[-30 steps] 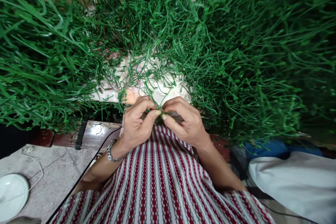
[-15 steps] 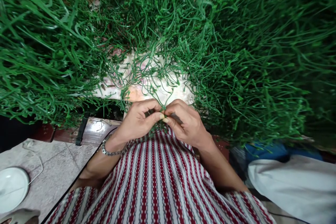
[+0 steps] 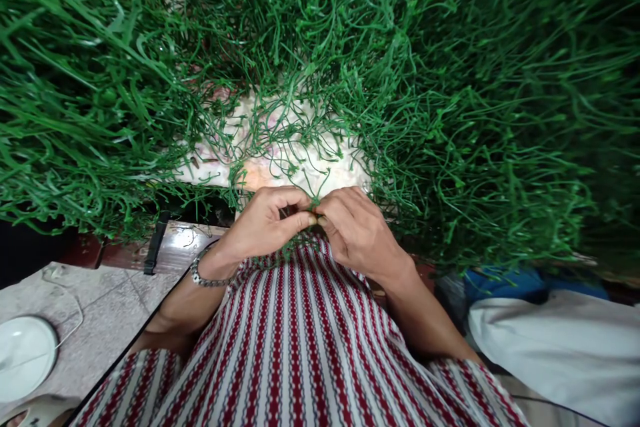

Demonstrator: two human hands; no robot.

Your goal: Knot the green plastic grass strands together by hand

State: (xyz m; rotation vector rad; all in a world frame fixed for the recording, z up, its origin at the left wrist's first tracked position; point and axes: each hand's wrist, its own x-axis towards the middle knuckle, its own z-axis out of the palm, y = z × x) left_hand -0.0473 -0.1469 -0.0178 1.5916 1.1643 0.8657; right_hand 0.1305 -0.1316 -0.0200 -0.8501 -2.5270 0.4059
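Note:
My left hand (image 3: 267, 223) and my right hand (image 3: 357, 230) meet fingertip to fingertip just above my red and white striped garment (image 3: 295, 347). Between them they pinch thin green strands (image 3: 314, 203) at the near edge of a great mass of green grass-like strands (image 3: 450, 113). A metal bracelet (image 3: 203, 275) circles my left wrist. Beyond my fingers a pale patterned surface (image 3: 280, 160) shows through a gap in the green mass. What exactly lies between my fingers is hidden.
The green strands fill the whole upper half of the view. A white plate (image 3: 23, 357) and a thin cord (image 3: 70, 320) lie on the grey floor at lower left. White cloth (image 3: 560, 347) and something blue (image 3: 520, 283) sit at lower right. A black cable (image 3: 145, 323) runs beside my left arm.
Both hands stay pinched together on the strands with small finger shifts. My view has tipped slightly, so the hands sit a little higher and the plate has slid lower left.

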